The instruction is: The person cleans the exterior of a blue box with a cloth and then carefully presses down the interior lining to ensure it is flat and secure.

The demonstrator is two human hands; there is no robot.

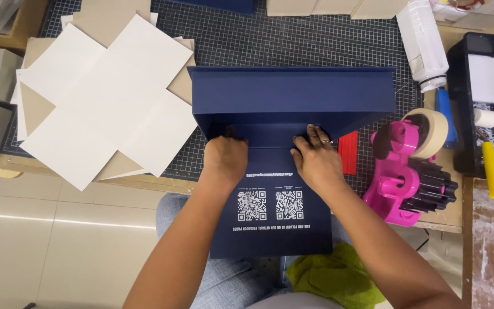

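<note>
- Knees in jeans right under the camera, with a green cloth (335, 274) bunched on the lap beside them.
- Next up, the navy box (281, 143): its printed flap hangs off the table edge toward the lap, white square codes on it, while the body sits on the grid mat (293, 40).
- Left hand (225, 159) is pressed flat-ish on the fold where flap meets body, fingers curled over the crease, not gripping anything.
- Right hand (315, 160) does the same on the other side, fingers spread and pushing down on the same fold. So both palms are pressing, nothing held.
- Looks like the creasing/pressing stage of the wrap, I'd say. Next move probably needs even pressure along the whole crease so the flap sits square.
- Just right of the box: a red scraper (348, 151), then a pink tape dispenser (407, 171).
- Left side: a pile of white card sheets (104, 97).
- Farther back right: a white bottle (424, 40) and a black tray (484, 97).
</note>
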